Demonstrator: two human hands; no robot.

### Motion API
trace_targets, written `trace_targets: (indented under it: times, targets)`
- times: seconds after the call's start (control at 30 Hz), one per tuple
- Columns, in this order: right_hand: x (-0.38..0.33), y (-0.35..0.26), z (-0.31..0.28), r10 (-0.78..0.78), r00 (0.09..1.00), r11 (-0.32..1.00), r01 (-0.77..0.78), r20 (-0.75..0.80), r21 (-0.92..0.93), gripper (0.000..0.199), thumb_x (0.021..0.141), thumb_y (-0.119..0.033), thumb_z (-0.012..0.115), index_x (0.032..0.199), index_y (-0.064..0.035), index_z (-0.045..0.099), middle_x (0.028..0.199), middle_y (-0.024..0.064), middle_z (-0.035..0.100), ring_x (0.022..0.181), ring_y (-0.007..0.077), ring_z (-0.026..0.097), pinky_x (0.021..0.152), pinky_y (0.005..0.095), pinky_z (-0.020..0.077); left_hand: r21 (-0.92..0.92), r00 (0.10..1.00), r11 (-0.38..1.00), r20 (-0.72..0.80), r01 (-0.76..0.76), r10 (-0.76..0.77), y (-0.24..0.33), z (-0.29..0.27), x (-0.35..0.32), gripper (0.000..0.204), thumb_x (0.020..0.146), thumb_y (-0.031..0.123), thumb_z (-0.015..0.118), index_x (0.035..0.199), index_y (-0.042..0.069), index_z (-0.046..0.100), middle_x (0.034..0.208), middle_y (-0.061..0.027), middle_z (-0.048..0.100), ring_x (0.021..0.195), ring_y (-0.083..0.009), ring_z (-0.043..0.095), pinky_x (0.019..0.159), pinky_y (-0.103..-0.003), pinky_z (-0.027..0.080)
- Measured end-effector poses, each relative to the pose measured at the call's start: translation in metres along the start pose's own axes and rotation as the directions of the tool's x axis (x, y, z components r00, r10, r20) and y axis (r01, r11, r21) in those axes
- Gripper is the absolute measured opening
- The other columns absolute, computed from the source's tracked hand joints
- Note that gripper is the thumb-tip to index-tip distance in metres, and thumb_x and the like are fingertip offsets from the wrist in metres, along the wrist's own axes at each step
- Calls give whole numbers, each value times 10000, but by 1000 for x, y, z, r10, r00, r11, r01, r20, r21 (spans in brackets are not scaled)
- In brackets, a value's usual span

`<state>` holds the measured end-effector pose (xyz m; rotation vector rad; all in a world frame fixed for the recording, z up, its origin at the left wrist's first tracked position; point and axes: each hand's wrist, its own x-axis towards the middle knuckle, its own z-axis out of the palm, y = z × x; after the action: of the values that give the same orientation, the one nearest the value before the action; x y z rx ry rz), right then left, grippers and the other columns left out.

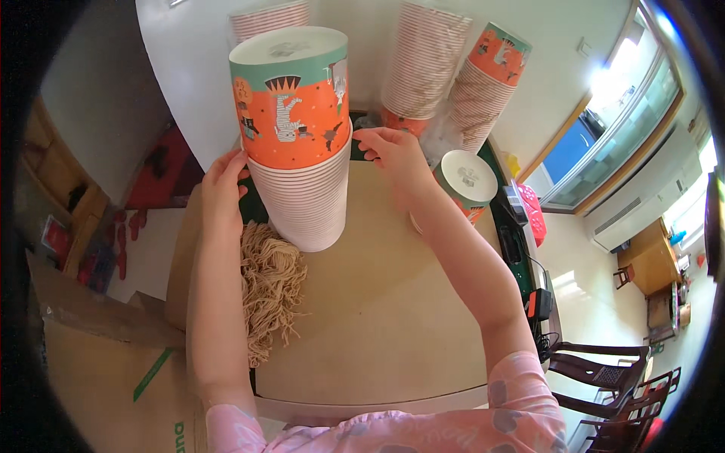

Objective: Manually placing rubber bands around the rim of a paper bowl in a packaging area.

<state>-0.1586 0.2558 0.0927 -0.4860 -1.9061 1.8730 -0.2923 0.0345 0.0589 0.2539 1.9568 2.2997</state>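
Note:
A tall stack of upside-down paper cups [302, 200] stands upright on the table, left of the middle. Its top cup [291, 113] shows an orange and green print with a zebra, and the white rims of the others are nested below. My left hand [225, 181] grips the left side of the stack at the top cup's rim, with bent fingers. On the opposite side, my right hand [393, 151] has its thumb and fingers pinched at that same rim. Beyond my right forearm a shorter printed cup stack [467, 177] stands upside down, partly hidden by the arm.
Tan cotton strings [272, 291] lie bundled beside my left forearm. Plastic-wrapped cup stacks [427, 60] lean against the wall at the back. Black devices and cables [540, 306] line the table's right edge. A cardboard box [113, 362] sits at lower left, dark wooden chairs [604, 370] at right.

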Motion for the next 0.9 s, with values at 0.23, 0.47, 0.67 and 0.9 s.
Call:
trace_targets:
  times: [0.23,0.47,0.67,0.9]
  targets:
    - [10,-7,2,112,994,994,-112,5,-7,235,846,-251,685,964,-48,673,811,-57,560,740,54,478,648,227,381,-6,999,1000,39,3,-2,16,3,-3,353,826,271,661,1107,59,634,961,29,625,841,-72,517,708,-244,356]
    - [10,-22,4,135,989,986,-140,67,85,146,850,-202,677,900,-66,658,765,-65,530,685,46,458,604,217,364,-42,997,999,73,-29,32,28,2,1,286,836,210,649,1075,54,638,836,55,569,760,-43,476,636,-207,355]
    - [13,-28,9,29,998,967,-43,61,252,112,861,-157,646,824,-59,607,741,-38,501,643,60,438,573,223,346,-144,987,980,61,-136,146,47,8,-6,284,839,185,649,1089,53,625,858,42,574,771,-56,478,659,-225,358]
    - [1,-75,3,-273,938,850,131,214,510,75,889,-104,577,898,-33,597,786,13,582,637,95,505,598,258,426,-442,926,834,21,-330,378,89,23,-31,411,900,191,599,1274,42,518,1119,-56,609,1063,-164,543,858,-316,463]
